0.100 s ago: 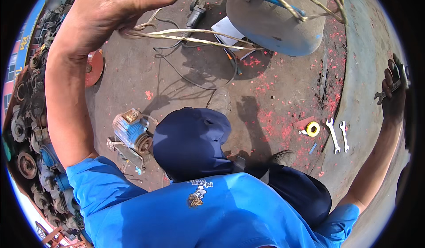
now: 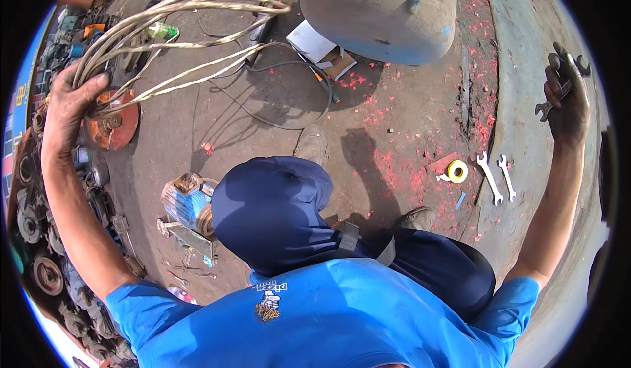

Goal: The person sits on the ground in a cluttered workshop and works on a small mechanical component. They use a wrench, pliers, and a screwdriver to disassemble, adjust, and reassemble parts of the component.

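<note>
Raised at the far left, my left hand (image 2: 72, 102) is closed around a looped bundle of pale cable (image 2: 98, 52), whose loops stretch to the right over the floor. A reddish-orange disc (image 2: 113, 121) lies below and beside that hand. Off to the far right, my right hand (image 2: 570, 112) looks dark and dirty. Its fingers are wrapped round an open-end wrench (image 2: 544, 109), with a jaw poking out on each side. Two more wrenches lie on the floor nearer me: a larger one (image 2: 490, 179) and a smaller one (image 2: 507, 179).
A blue electric motor (image 2: 187, 200) stands left of my knee. Beside the wrenches lies a yellow tape roll (image 2: 457, 171). Ahead are a large grey panel with a blue handle (image 2: 381, 29), a white box (image 2: 309, 41) and a dark cord (image 2: 269, 126). Metal parts (image 2: 47, 276) pile up at left.
My left hand has moved left and lower in the picture with the cable bundle, bringing more loops into view. My right hand has shifted slightly up and left, still gripping the wrench.
</note>
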A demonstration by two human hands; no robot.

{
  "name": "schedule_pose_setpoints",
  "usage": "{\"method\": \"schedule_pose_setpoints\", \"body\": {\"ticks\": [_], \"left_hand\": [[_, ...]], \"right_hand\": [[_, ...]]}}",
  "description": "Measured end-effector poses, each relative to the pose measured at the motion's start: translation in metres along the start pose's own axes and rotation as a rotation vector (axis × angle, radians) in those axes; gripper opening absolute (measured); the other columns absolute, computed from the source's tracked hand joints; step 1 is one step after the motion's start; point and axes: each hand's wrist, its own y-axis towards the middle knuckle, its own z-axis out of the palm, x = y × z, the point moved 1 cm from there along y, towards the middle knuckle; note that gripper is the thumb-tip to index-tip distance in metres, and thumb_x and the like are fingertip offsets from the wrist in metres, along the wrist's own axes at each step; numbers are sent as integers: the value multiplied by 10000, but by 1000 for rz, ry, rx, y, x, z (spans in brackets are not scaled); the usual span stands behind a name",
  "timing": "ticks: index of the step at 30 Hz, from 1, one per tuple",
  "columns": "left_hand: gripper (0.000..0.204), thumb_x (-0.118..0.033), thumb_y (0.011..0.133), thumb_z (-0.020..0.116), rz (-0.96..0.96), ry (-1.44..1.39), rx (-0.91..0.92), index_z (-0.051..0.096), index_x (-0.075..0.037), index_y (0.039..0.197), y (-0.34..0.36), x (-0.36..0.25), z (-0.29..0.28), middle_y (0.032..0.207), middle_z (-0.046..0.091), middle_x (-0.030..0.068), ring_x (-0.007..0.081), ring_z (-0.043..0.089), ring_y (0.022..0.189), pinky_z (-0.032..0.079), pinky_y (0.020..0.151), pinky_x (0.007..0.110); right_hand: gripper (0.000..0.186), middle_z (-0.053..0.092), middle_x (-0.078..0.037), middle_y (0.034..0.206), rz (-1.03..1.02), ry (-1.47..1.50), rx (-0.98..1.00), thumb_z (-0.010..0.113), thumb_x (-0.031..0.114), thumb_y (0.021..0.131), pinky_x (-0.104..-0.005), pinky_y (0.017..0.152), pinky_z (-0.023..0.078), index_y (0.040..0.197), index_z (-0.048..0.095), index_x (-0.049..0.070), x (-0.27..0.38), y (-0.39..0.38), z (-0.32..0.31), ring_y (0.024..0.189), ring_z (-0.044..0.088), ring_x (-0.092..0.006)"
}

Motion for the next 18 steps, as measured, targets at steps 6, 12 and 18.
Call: {"method": "schedule_pose_setpoints", "body": {"ticks": [6,12,18], "left_hand": [[484,-142,805,754,-333,360,-89,660,35,1245,-99,365,-159,1057,730,141,255,667,969,522,894,372],[597,-204,887,715,-205,355,286,534,76,1383,45,277,107,1341,609,245,354,572,1271,437,1067,433],[527,-163,872,714,469,332,508,573,-18,1359,47,-73,236,1335,598,202,364,563,1255,430,1076,436]], "right_hand": [[446,568,-124,1243,253,-192,-76,681,275,928,-352,803,477,1303,570,60,-78,-12,-5,1012,556,-205],[246,678,-104,855,351,-1101,-219,613,229,949,-363,646,495,1100,681,46,-165,-91,-101,693,601,-235],[244,630,-205,1199,595,-1515,-66,533,199,957,-489,937,531,1104,688,80,-301,-186,-152,1114,637,-394]]}}
